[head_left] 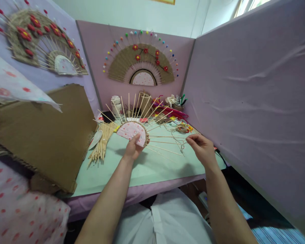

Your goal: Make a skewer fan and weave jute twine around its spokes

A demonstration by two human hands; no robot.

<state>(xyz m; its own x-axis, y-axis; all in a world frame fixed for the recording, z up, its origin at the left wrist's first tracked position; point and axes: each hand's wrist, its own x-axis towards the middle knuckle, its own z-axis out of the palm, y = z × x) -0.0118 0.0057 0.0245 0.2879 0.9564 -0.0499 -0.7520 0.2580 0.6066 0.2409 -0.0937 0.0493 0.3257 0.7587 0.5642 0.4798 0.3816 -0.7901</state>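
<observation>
My left hand (pixel 133 148) grips a half-made fan (pixel 132 130) by its base, a pink spotted semicircle with thin wooden sticks radiating out, held a little above the pale green table (pixel 147 167). My right hand (pixel 202 146) is to the right of the fan, its fingers pinched on a strand of jute twine (pixel 179 139) that runs toward the fan's rim. A tangle of the same twine (pixel 182 128) lies on the table behind that hand.
A bundle of loose wooden sticks (pixel 101 142) lies left of the fan. Brown cardboard sheets (pixel 40 135) lean at the left. Jars, a twine spool and coloured bits (pixel 152 106) crowd the table's back. Finished fans (pixel 142 64) hang on the purple partition walls.
</observation>
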